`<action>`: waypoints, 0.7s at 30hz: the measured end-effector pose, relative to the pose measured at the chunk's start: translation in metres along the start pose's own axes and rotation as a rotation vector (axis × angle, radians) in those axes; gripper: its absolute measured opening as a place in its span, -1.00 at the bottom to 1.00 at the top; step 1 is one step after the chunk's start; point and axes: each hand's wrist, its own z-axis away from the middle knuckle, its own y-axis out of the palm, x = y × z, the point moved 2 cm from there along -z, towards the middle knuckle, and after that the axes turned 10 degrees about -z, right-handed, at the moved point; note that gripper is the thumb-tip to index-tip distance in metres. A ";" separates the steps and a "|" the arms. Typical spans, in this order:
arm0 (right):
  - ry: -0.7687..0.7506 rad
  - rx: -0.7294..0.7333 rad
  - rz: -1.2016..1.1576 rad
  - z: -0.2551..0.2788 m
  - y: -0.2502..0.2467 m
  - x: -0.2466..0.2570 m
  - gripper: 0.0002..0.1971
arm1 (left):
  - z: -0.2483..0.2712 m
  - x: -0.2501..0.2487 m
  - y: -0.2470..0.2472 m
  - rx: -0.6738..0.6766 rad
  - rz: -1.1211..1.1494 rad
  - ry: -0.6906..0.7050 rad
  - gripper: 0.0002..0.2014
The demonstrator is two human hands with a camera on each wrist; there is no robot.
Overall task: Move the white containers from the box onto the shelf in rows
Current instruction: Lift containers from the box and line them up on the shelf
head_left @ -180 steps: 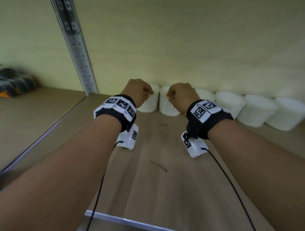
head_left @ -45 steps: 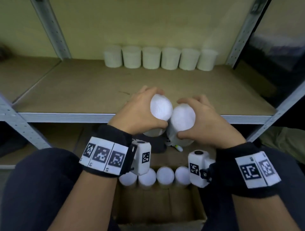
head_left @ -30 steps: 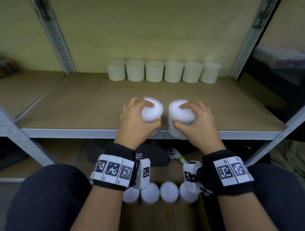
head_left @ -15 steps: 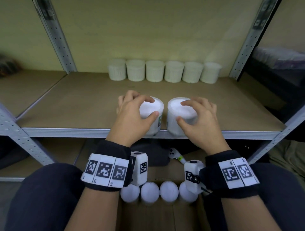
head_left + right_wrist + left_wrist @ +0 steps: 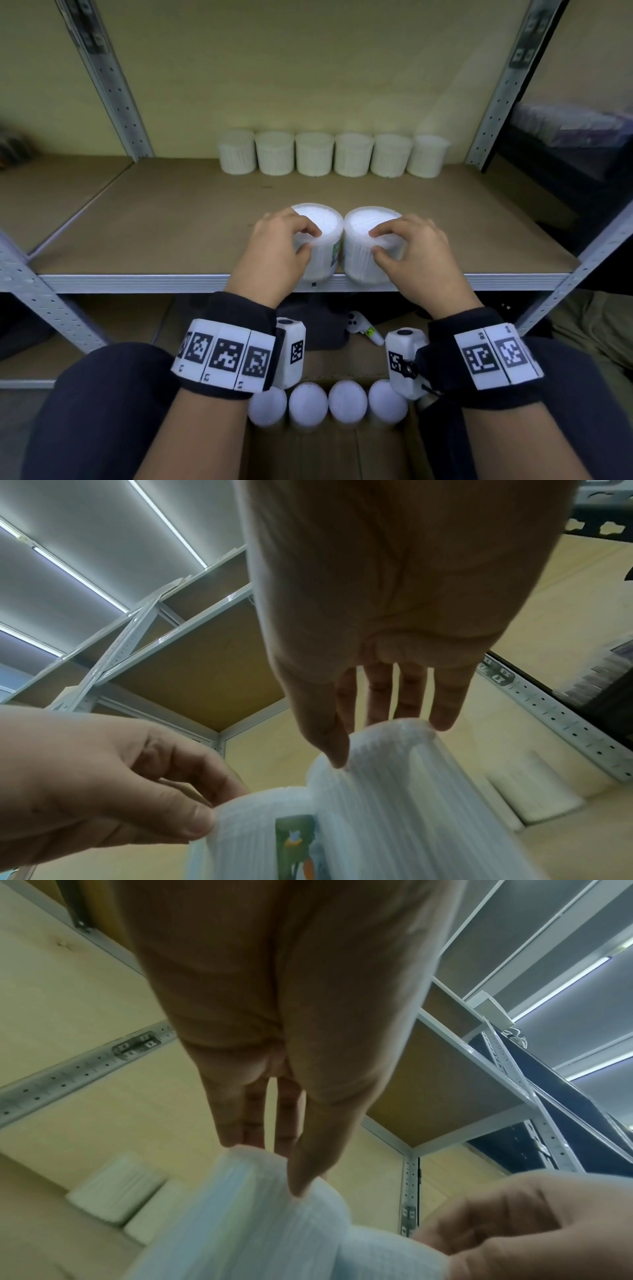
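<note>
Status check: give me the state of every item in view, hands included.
Left hand: grips the left container by its top.
Right hand: grips the right container by its top.
Left container: upright at shelf front edge.
Right container: upright beside it.
Back row: six upright.
Box: open, four containers visible.

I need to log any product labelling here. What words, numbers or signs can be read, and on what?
"R5": right wristband.
Small characters along the left wristband: too blurred to read.
Square coded markers on both wristbands and wrist cameras: patterns, no words.
Green picture label on the left-hand container: no legible words.
Green tag on the white controller: blurred.
</note>
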 end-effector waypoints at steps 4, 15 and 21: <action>0.064 -0.007 0.007 -0.006 -0.010 -0.008 -0.80 | -0.011 -0.011 0.009 0.012 0.005 0.019 -0.78; 0.211 0.034 0.067 -0.035 -0.036 -0.038 -0.80 | -0.062 -0.044 0.035 0.141 -0.010 0.079 -0.75; 0.257 0.044 0.134 -0.062 -0.055 -0.064 -0.80 | -0.095 -0.066 0.063 0.183 0.014 0.108 -0.73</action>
